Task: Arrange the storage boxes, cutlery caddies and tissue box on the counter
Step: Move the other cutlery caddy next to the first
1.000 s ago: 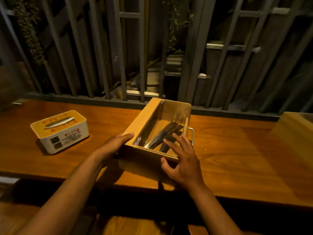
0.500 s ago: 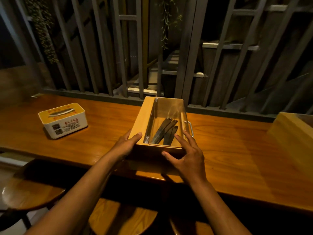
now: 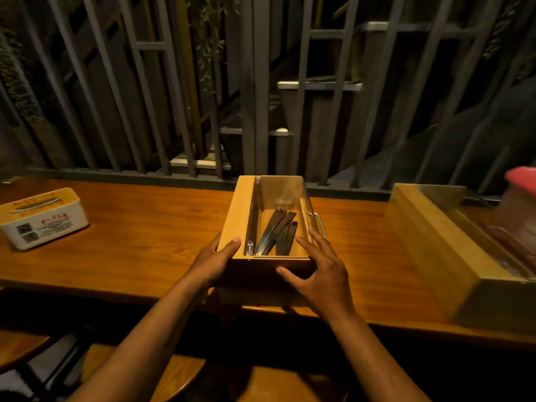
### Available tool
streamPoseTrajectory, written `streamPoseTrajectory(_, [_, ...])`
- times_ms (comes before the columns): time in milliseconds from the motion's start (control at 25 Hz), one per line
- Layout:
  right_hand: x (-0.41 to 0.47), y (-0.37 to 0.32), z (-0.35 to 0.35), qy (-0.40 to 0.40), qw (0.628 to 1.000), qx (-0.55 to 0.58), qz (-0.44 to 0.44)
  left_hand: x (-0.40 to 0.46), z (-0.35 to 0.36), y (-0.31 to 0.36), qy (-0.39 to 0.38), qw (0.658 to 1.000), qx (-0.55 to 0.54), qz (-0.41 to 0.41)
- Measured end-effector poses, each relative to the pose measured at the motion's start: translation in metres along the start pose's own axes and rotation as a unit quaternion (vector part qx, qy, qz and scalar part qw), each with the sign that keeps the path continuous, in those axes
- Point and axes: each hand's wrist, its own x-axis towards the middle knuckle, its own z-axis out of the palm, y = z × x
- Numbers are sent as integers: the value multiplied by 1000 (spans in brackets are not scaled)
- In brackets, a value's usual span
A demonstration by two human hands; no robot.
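Note:
A wooden cutlery caddy [image 3: 236, 210] with a clear lid stands in the middle of the counter [image 3: 145, 227], square to its edge. Dark flat cutlery pieces [image 3: 275, 233] lie inside. My left hand [image 3: 216, 261] grips the caddy's near left corner, thumb on top. On the near right corner sits my right hand [image 3: 322, 274], with its thumb on the front face and its fingers spread along the side. A white and yellow tissue box [image 3: 43, 219] sits far left. A bigger wooden storage box [image 3: 429, 242] stands at the right, blurred.
A small metal handle [image 3: 319, 224] sticks out of the caddy's right side. A blurred pink-topped object [image 3: 522, 181] shows at the right edge above the big box. Grey slats close off the counter's far side. Wooden stools [image 3: 162, 372] stand below the near edge.
Both hands have turned the caddy from a slant to straight and pushed it a little away from me. The view has shifted right, so more of the big box shows.

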Motion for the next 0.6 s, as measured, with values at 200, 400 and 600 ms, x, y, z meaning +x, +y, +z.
streamPoseTrajectory(200, [-8,35,-39,7,1000,-17,19,-7,53,7,-17,1000,2,-8])
streamPoseTrajectory(400, [-14,52,-64,18,998,-40,50,-6,87,11,-49,999,2,-1])
streamPoseTrajectory(600, [-17,71,-89,31,996,-54,63,-12,122,12,-49,999,10,18])
